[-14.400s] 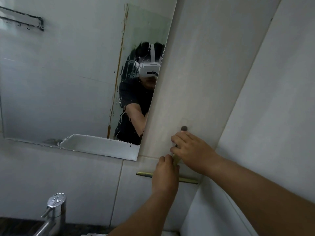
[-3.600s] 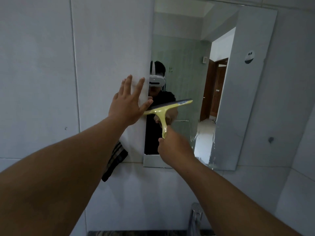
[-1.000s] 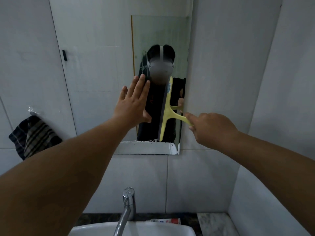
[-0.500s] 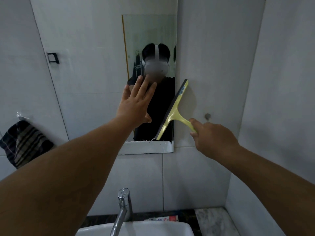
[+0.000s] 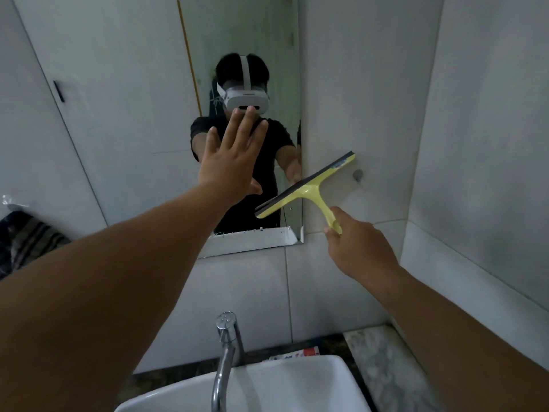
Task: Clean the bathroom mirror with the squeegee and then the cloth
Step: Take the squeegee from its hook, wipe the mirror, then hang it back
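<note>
Above the white sink (image 5: 297,385), the mirror (image 5: 237,40) hangs on the tiled wall, and its top is cut off. A person in a black shirt shows in it, with a white headset on. The left hand (image 5: 230,162) is spread flat and wide in front of the glass; I cannot tell if it touches. The right hand (image 5: 358,248) is closed around the handle of the yellow squeegee (image 5: 309,188), and the handle's end is hidden in the fingers. Its tilted dark blade crosses the mirror's right edge, half over the glass and half over the wall. A small blue label near the blade's upper end is too blurry to read. A striped cloth (image 5: 26,239) hangs at the far left, partly cut off. Behind the tap (image 5: 225,346) lies a tube (image 5: 294,353), mostly hidden, showing the letters "dent".
</note>
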